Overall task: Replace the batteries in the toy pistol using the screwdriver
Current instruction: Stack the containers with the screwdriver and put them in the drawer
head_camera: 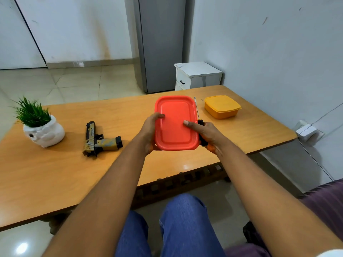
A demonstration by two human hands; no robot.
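Knees in blue trousers (178,225) sat nearest, below the worktop (55,179) edge. Left hand (150,132) and right hand (207,135) gripped a closed red box (176,123), raised above the worktop; right fingers (191,125) also curled round the screwdriver (201,130), shaft pointing away. Toy pistol (101,140) lay left, well apart, untouched. Yellow box (221,106) and potted plant (39,125) stood near the side edges. Judged step: fetching supplies; next, open the lid. Bare worktop lay between.
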